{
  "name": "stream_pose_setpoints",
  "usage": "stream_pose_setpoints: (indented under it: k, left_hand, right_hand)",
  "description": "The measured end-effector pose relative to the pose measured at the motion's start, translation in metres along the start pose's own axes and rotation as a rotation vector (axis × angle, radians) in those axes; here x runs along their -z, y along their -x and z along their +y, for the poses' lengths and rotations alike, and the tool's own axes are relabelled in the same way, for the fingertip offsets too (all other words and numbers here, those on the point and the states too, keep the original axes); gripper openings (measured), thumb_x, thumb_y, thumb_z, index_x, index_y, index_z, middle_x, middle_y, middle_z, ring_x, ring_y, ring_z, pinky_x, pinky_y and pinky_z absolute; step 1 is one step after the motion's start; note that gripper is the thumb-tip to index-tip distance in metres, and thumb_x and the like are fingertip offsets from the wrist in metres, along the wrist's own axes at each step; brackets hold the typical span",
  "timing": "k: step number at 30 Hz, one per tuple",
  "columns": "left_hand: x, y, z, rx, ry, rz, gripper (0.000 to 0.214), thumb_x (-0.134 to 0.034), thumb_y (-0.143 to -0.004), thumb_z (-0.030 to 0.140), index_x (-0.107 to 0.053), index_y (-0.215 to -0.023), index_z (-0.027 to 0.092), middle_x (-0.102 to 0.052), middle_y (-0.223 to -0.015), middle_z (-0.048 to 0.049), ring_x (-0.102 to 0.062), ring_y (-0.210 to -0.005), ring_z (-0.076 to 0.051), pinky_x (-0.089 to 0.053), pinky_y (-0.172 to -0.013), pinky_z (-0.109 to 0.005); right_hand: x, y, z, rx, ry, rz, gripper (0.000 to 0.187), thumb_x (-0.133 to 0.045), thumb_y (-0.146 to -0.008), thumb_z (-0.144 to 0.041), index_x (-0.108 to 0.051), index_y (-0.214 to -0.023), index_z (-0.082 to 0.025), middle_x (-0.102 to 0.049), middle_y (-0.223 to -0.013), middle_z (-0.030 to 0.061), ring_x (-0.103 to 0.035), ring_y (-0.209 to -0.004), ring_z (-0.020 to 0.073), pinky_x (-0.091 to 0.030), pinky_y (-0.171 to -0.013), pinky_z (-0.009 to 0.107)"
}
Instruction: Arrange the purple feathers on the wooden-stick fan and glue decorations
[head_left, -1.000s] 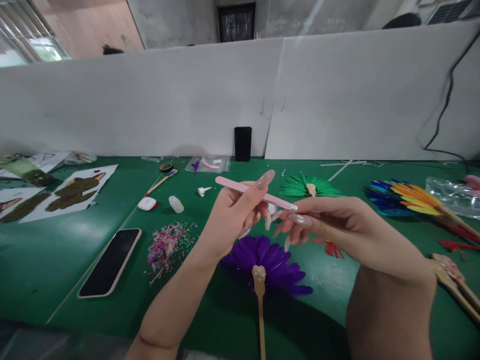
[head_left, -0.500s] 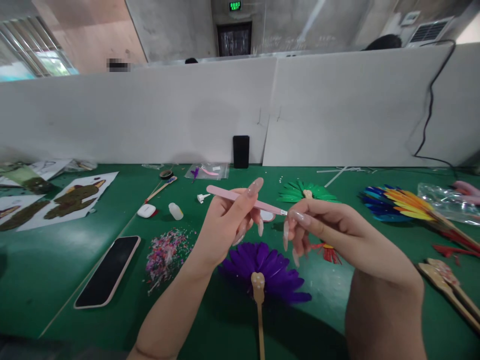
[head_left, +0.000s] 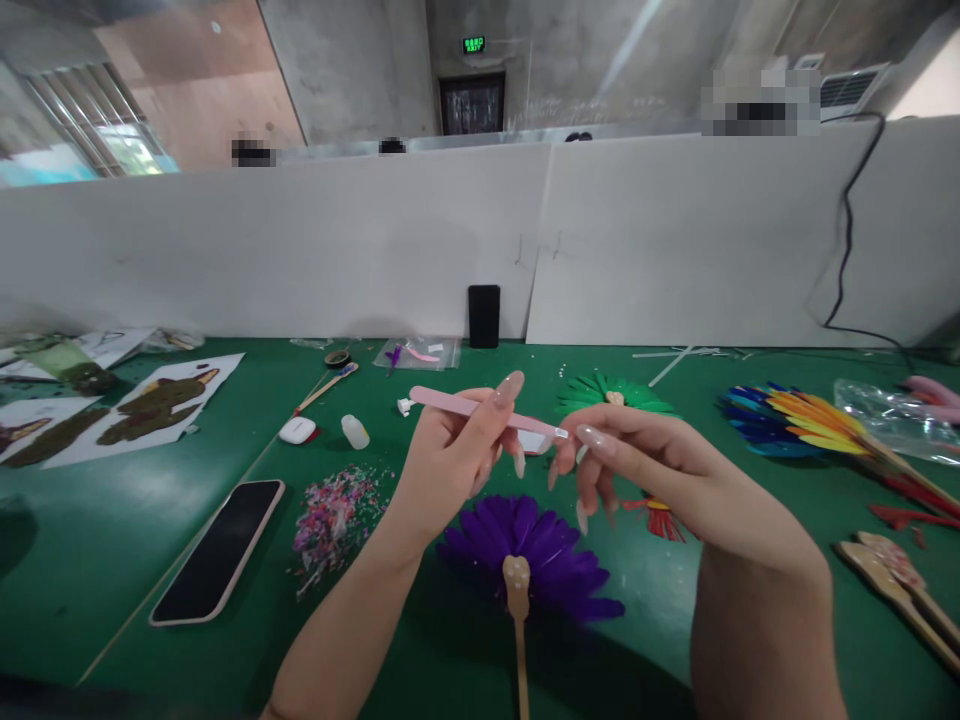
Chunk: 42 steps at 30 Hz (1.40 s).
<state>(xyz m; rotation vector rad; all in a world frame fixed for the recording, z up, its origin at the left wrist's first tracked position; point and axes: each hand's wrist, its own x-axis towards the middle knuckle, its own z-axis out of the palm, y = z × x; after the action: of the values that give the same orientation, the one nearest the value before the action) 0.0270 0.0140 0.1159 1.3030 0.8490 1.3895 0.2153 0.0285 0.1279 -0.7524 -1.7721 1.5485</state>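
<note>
My left hand (head_left: 469, 440) is closed around a pair of pink tweezers (head_left: 442, 401), whose tip points right. At that tip, my right hand (head_left: 652, 450) has its thumb and forefinger pinched together; whatever sits between them is too small to make out. Below both hands lies a fan of purple feathers (head_left: 517, 530) on a wooden handle (head_left: 517, 590), with small pale dots on the handle's rounded head. Partly hidden behind my fingers is a small white object (head_left: 534, 441). A green feather fan (head_left: 615, 398) rests beyond my right hand.
Left of my arm are a heap of colourful bits (head_left: 334, 520), a phone (head_left: 217, 550) and a small bottle (head_left: 355, 432). Blue and yellow feather fans (head_left: 810, 415) and wooden handles (head_left: 900, 590) lie at right. A white partition (head_left: 300, 250) borders the green table (head_left: 397, 660).
The view has tilted up slightly, so everything sits a little lower. My right fingers have shifted slightly at the tweezers' tip, while my left hand keeps its hold.
</note>
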Motion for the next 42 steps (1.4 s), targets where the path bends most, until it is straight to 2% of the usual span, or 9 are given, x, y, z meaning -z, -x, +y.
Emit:
stream_pose_setpoints:
  k: [3,6,14,21,27,31,36,39,42]
  left_hand:
    - [0.0,0.0,0.002,-0.009,-0.004,0.027,0.044,-0.058,-0.084,0.047,-0.054,-0.052,0.018,-0.032,-0.033,0.0072,-0.023,-0.027,-0.003,-0.013,-0.03,-0.022]
    - [-0.002,0.001,0.004,-0.014,-0.001,0.045,0.045,-0.061,-0.082,0.045,-0.05,-0.049,0.017,-0.03,-0.032,0.0074,-0.024,-0.028,-0.002,-0.014,-0.03,-0.021]
    - [0.004,0.004,0.002,-0.026,-0.013,0.028,0.042,-0.056,-0.086,0.044,-0.054,-0.054,0.017,-0.03,-0.034,0.0075,-0.025,-0.03,-0.003,-0.017,-0.032,-0.021]
    - [0.006,0.003,0.004,-0.04,-0.018,0.043,0.04,-0.055,-0.087,0.044,-0.057,-0.056,0.018,-0.032,-0.034,0.0067,-0.025,-0.031,-0.004,-0.018,-0.032,-0.021]
    - [0.005,0.004,0.006,-0.054,-0.003,0.066,0.042,-0.057,-0.085,0.044,-0.055,-0.053,0.018,-0.032,-0.034,0.0066,-0.025,-0.03,-0.003,-0.017,-0.031,-0.02]
    - [0.006,0.004,0.008,-0.062,-0.004,0.071,0.041,-0.059,-0.084,0.045,-0.056,-0.053,0.017,-0.032,-0.034,0.0067,-0.024,-0.03,-0.003,-0.016,-0.029,-0.02]
    - [0.006,0.004,0.009,-0.066,-0.024,0.074,0.042,-0.058,-0.084,0.046,-0.055,-0.053,0.018,-0.031,-0.033,0.0068,-0.025,-0.03,-0.004,-0.017,-0.029,-0.02]
    - [0.006,0.004,0.009,-0.06,-0.023,0.087,0.041,-0.059,-0.083,0.046,-0.056,-0.053,0.018,-0.032,-0.033,0.0067,-0.025,-0.029,-0.004,-0.018,-0.029,-0.02]
    - [0.005,0.004,0.008,-0.055,0.002,0.088,0.04,-0.062,-0.081,0.046,-0.056,-0.053,0.018,-0.036,-0.034,0.0064,-0.025,-0.029,-0.003,-0.016,-0.029,-0.021]
  right_hand:
    - [-0.003,-0.003,0.0,-0.048,0.013,0.039,0.013,-0.067,-0.082,-0.03,-0.062,-0.085,-0.018,-0.067,-0.074,0.0003,-0.061,-0.057,0.0082,-0.049,-0.049,0.016]
    - [-0.005,-0.003,0.0,-0.021,0.057,0.097,0.014,-0.072,-0.077,-0.026,-0.062,-0.073,-0.017,-0.066,-0.065,-0.0008,-0.059,-0.052,0.0078,-0.046,-0.046,0.016]
    - [-0.003,0.001,0.0,0.059,0.115,0.136,0.026,-0.058,-0.088,-0.037,-0.066,-0.076,-0.016,-0.07,-0.074,0.0049,-0.062,-0.053,0.0091,-0.046,-0.045,0.017]
    - [-0.005,-0.001,-0.004,0.068,0.075,0.171,0.037,-0.049,-0.092,-0.043,-0.068,-0.077,-0.014,-0.065,-0.06,0.0038,-0.061,-0.049,0.0102,-0.046,-0.042,0.018]
    - [-0.006,-0.004,0.003,0.059,0.018,0.263,0.023,-0.076,-0.072,-0.034,-0.064,-0.063,-0.017,-0.066,-0.058,0.0006,-0.057,-0.044,0.0089,-0.046,-0.04,0.019]
    - [-0.007,-0.005,0.007,0.101,0.022,0.365,0.024,-0.084,-0.061,-0.028,-0.062,-0.059,-0.017,-0.064,-0.054,-0.0013,-0.058,-0.045,0.0103,-0.049,-0.046,0.021]
    - [-0.008,-0.006,0.005,0.144,0.114,0.368,0.025,-0.07,-0.078,-0.036,-0.062,-0.064,-0.018,-0.064,-0.053,0.0001,-0.058,-0.044,0.0108,-0.042,-0.04,0.021]
    - [-0.009,-0.006,0.004,0.132,0.123,0.343,0.036,-0.056,-0.088,-0.043,-0.062,-0.063,-0.017,-0.063,-0.052,0.001,-0.057,-0.043,0.0102,-0.041,-0.039,0.021]
    - [-0.009,-0.006,0.004,0.12,0.089,0.34,0.045,-0.049,-0.091,-0.047,-0.062,-0.06,-0.017,-0.063,-0.051,0.0019,-0.057,-0.042,0.0103,-0.041,-0.039,0.021]
